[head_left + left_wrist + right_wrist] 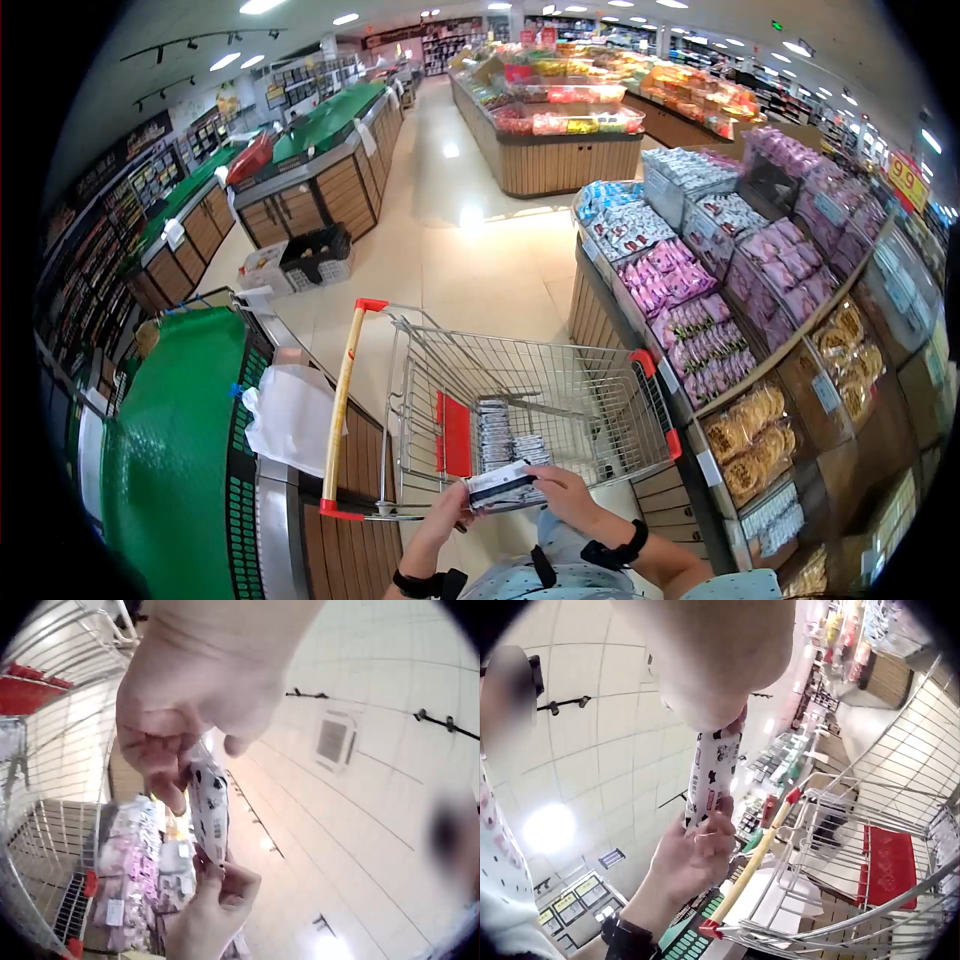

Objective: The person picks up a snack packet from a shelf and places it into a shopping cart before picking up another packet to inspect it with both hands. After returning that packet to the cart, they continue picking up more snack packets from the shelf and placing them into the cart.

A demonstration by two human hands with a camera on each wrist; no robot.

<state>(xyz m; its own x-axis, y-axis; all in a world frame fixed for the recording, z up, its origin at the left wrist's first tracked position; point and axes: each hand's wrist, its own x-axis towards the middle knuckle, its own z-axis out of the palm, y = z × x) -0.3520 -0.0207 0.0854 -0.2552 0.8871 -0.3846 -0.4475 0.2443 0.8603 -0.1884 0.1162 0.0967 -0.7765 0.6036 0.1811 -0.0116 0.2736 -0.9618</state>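
The person has one thin white pack with dark marks [500,485] between both hands, up in front of the tummy, at the near side of the wire cart [642,362]. The left hand [440,515] pinches one end, and the right hand [567,497] grips the other. Neither has let go.

To hold it well, I would be soft with it. It looks like the kind of thing that could bend or squash in the middle. I would hold just the two ends, not pull them apart, and tip the pack slowly so the little words face up. Holding it over the cart would be safer, too, in case it slips.

In the cart, next to the red flap [455,435], are more striped-looking packs [495,435]. They sit in two rows, side by side, and one row is longer. The shop stand [590,315] on the right has lots of boxes: one has pink packs [660,275], and one has bags of round golden snacks [750,440]. A black crate [335,245] is near the floor; I can't tell what is in it.
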